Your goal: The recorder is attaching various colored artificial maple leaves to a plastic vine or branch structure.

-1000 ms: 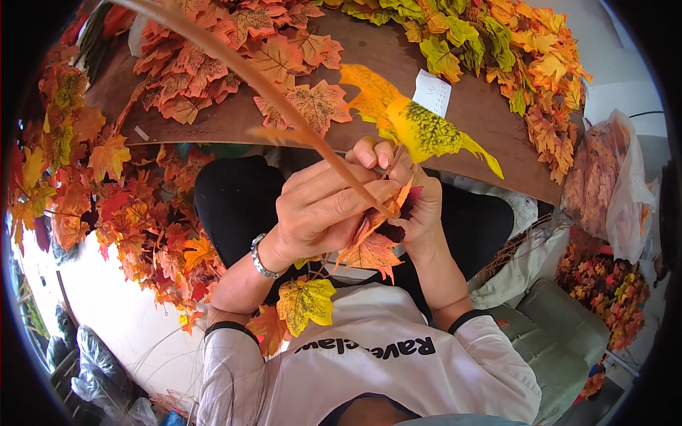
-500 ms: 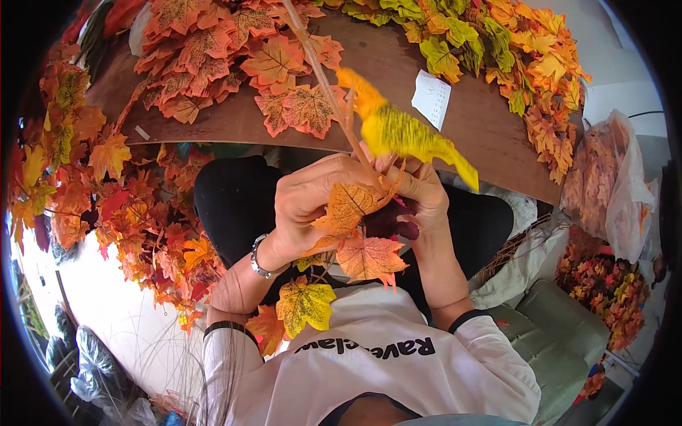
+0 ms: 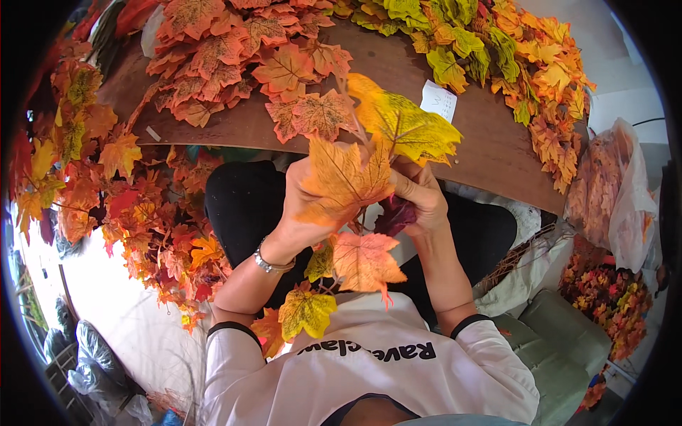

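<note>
The left hand [image 3: 302, 213] is closed around the stem of a branch of artificial maple leaves [image 3: 355, 213], its fingers hidden behind a broad orange leaf [image 3: 346, 179] that half a second ago lay lower and tilted over the knuckles and now stands upright in front of them. The right hand [image 3: 420, 200] sits touching the left on its far side, fingertips pinched on the same stem beside a dark purple leaf [image 3: 395, 214] tucked under its palm. Above both hands the yellow-green leaf [image 3: 405, 128] has swung: earlier it stretched off to the right as a long narrow shape, now it faces the camera wide and flat, just over the right hand's knuckles. Below the hands the branch hangs toward the body, with an orange leaf [image 3: 364, 260] just under the wrists and a yellow leaf [image 3: 307, 312] lower still against the white shirt [image 3: 369, 369]; these two have kept their places. A metal bracelet [image 3: 270, 264] circles the left wrist. Beyond the hands lies a brown board [image 3: 483, 149] with a small white paper slip [image 3: 438, 101] up and to the right of the right hand, and loose orange leaves [image 3: 241, 64] heaped up and to the left. Well out to the left is a mass of orange foliage [image 3: 106, 192]; well out to the right, a clear bag of leaves [image 3: 611, 192].
</note>
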`<state>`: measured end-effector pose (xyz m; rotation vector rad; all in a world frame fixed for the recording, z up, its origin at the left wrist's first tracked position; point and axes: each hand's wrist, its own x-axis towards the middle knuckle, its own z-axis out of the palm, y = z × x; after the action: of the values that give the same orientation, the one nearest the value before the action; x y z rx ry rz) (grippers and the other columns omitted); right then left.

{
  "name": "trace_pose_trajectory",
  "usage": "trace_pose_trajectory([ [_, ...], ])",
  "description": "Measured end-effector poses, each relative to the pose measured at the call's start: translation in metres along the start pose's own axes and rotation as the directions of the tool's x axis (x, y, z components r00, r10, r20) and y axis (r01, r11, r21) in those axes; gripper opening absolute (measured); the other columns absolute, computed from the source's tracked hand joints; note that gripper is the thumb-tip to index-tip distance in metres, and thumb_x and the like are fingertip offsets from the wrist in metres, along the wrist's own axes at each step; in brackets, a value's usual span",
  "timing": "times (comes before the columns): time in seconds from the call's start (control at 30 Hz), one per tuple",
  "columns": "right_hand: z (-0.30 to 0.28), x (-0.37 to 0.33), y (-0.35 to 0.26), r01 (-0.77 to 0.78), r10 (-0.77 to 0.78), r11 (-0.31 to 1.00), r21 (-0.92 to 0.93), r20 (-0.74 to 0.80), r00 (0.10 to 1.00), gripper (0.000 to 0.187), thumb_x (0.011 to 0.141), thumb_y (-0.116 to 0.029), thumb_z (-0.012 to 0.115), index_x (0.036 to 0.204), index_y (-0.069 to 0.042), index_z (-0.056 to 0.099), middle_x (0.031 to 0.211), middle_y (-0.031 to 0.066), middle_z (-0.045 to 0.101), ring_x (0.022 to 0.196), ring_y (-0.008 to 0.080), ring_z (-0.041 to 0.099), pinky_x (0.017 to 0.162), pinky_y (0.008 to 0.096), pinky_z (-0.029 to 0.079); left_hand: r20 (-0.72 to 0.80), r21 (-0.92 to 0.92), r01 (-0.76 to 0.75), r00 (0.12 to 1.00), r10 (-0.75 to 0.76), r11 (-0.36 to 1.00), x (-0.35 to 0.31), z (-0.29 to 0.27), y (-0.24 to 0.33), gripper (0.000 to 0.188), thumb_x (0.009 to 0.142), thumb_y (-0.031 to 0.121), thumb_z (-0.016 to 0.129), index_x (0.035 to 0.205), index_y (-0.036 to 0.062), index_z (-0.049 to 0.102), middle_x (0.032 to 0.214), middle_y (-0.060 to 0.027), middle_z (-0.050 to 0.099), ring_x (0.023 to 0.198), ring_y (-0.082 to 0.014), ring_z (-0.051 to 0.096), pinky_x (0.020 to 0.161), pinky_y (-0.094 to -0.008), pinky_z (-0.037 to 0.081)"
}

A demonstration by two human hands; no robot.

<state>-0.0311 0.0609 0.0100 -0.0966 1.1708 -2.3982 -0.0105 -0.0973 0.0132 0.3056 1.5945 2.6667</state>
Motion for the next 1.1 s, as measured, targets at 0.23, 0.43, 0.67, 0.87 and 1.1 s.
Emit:
trace_pose_trajectory([
  [0.23, 0.017, -0.005, -0.007, 0.094, -0.094, 0.986, -0.137, 0.002, 0.996, 0.045, 0.079, -0.017, 0.061, 0.115, 0.004, 0.045, 0.098, 0.0078, 0.057, 0.082, 0.0101, 0.054, 0.068, 0.0199, 0.042, 0.21, 0.334, -0.387, 0.92, 0.332, 0.86, 0.013, -0.01, 0.003, 0.039, 0.066, 0.021, 0.075, 0.092, -0.0009, 0.056, 0.093, -0.0112, 0.056, 0.089, -0.0194, 0.052, 0.076, -0.0289, 0.041],
  [0.43, 0.011, -0.009, 0.006, 0.044, -0.044, 0.999, 0.002, 0.038, 0.998, 0.035, 0.081, -0.016, 0.059, 0.108, 0.004, 0.047, 0.097, 0.0077, 0.056, 0.084, 0.012, 0.054, 0.073, 0.023, 0.043, -0.017, -0.038, -0.148, 0.989, 0.147, 0.988, 0.011, 0.004, 0.005, 0.021, 0.077, 0.007, 0.065, 0.092, -0.0017, 0.053, 0.089, -0.0096, 0.059, 0.082, -0.015, 0.057, 0.073, -0.0268, 0.047],
  [0.67, 0.002, -0.012, 0.016, -0.056, 0.029, 0.981, 0.187, 0.147, 0.989, 0.035, 0.08, -0.018, 0.061, 0.105, 0.004, 0.048, 0.099, 0.008, 0.056, 0.089, 0.0136, 0.055, 0.078, 0.0262, 0.044, -0.044, -0.14, -0.062, 0.997, 0.057, 0.988, 0.011, 0.005, 0.012, 0.014, 0.08, 0.001, 0.06, 0.091, -0.0025, 0.054, 0.081, -0.0109, 0.062, 0.071, -0.0141, 0.06, 0.067, -0.0256, 0.05],
  [0.87, -0.013, -0.027, 0.034, -0.102, 0.089, 0.986, 0.131, 0.102, 0.991, 0.04, 0.079, -0.022, 0.063, 0.105, 0.005, 0.049, 0.102, 0.0092, 0.056, 0.089, 0.0136, 0.056, 0.079, 0.0264, 0.044, -0.016, -0.099, -0.085, 0.996, 0.083, 0.992, 0.011, 0.001, 0.015, 0.009, 0.083, 0.004, 0.056, 0.09, 0.0012, 0.052, 0.082, -0.0166, 0.061, 0.065, -0.0132, 0.059, 0.051, -0.0198, 0.048],
  [1.1, -0.017, -0.032, 0.035, -0.256, 0.225, 0.94, 0.224, 0.157, 0.962, 0.046, 0.076, -0.02, 0.065, 0.11, 0.004, 0.045, 0.103, 0.0096, 0.055, 0.091, 0.0167, 0.057, 0.082, 0.0294, 0.045, -0.053, -0.048, -0.103, 0.994, 0.101, 0.993, 0.011, 0.002, 0.012, 0.029, 0.083, 0.002, 0.054, 0.111, 0.0021, 0.045, 0.079, -0.0147, 0.061, 0.06, -0.0096, 0.055, 0.044, -0.0147, 0.038],
])
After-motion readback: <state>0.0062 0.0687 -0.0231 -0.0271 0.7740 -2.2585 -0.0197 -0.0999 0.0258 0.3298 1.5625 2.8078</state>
